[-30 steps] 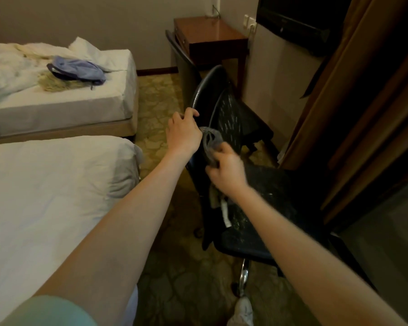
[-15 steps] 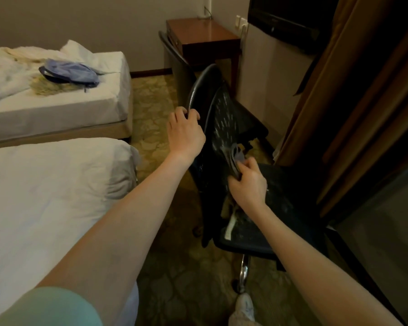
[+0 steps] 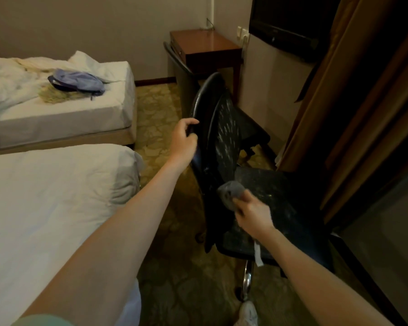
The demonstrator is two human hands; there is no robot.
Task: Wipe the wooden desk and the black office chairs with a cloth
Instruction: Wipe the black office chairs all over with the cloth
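The right hand is curled tight round a bunched grey cloth, and the wad sticks out past the knuckles. A pale strip hangs under the wrist; I cannot tell whether it belongs to the cloth. The wad touches, or all but touches, the chair just where the mesh back meets the seat, at the seat's rear edge.

From that grip the work lies in 2 directions. The seat spreads to the right and toward the person, flat, broad and speckled with pale dust. It lies under and beside the right hand, so that hand is much the nearer to it. The back rises up and away from the cloth, seen nearly edge-on, with its long axis running from the seat up toward the far wall.

The left hand is clamped on the back's outer rim, high on the frame, with the fingers hooked over the edge. It is well apart from the cloth and, I judge, steadies the chair. A sweep across the seat would likely need that hold, since the chair stands on 1 chrome stem and could turn under a push.

Further out, a 2nd chair stands against the wooden desk by the far wall, well apart from both hands. To the left are 2 beds, the near bed just beside the left arm and the far bed with a blue bag on it. A curtain hangs on the right.
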